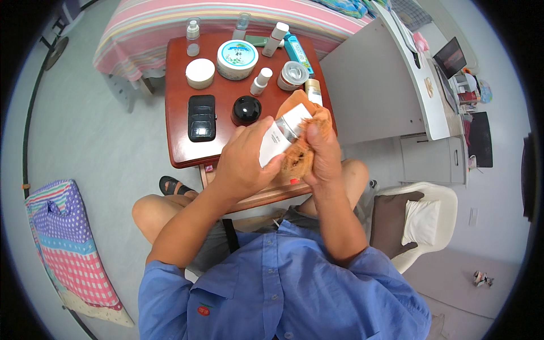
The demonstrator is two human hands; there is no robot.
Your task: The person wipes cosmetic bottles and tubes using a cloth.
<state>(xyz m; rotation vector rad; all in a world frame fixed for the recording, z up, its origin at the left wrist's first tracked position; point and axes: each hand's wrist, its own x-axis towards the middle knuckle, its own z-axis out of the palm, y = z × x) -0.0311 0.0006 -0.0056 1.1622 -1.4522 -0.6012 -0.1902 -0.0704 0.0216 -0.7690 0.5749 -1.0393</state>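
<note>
In my left hand (245, 160) is a white bottle (273, 144) with a silver band, tilted up to the right. My right hand (324, 152) grips a fuzzy orange-brown cloth (303, 156), which wraps against the bottle's white capped end. Both hands are over the near right edge of a red-brown table (178, 133). Just beyond them stand a round black jar (246, 110) and a small white bottle (261, 81). The fingertips of my left hand are partly hidden behind the bottle.
A black case (202, 118), a cream-lidded jar (200, 73), a large white tub (237, 59), a clear-lidded jar (292, 75) and a blue box (298, 54) share the table. Beneath it is an open drawer (266, 200). A white desk (368, 85) and chair (447, 226) stand right.
</note>
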